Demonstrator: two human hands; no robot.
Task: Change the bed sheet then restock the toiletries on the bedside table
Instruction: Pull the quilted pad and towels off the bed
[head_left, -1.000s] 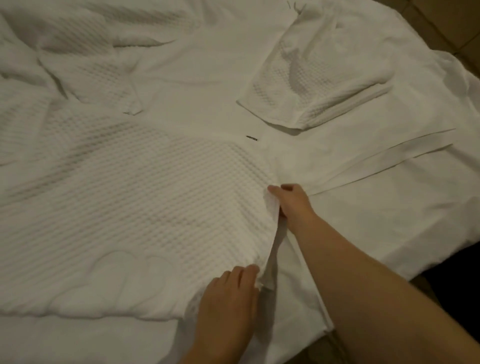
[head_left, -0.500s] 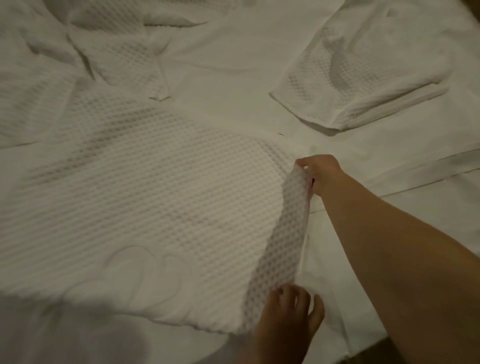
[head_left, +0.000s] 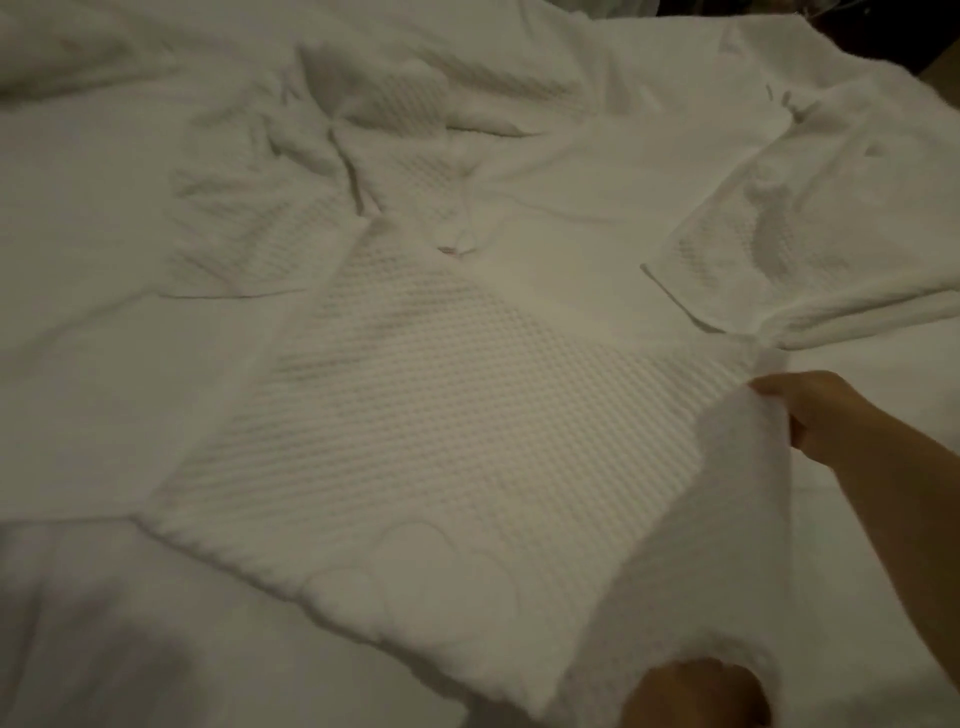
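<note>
While the camera's a bit blurry, you can see the left hand (head_left: 696, 693) right at the near edge of the bed, fingers curled under the lifted flap of a white waffle-weave robe (head_left: 441, 426). Looks like it's holding the hem, though the cloth hides most of the fingers. A little farther in, the right hand (head_left: 826, 413) pinches the same raised edge higher up, fingers closed on the fabric, so the robe's right side is peeled up between the two hands and folding over toward the middle.

That robe looks soft and floppy, light enough for two pinches, but it'll sag wherever it isn't held. I'd guess the seam or hem edge is the best place to grab, since the weave gives some grip and won't slip.

Rest of it lies flat across the middle of the bed sheet (head_left: 104, 389), which is spread over the mattress, smooth in places, wrinkled toward the far edge. One sleeve (head_left: 779, 249) sits out toward the far right corner, the other sleeve (head_left: 249, 234) is bunched up toward the far left. No toiletries in sight.
</note>
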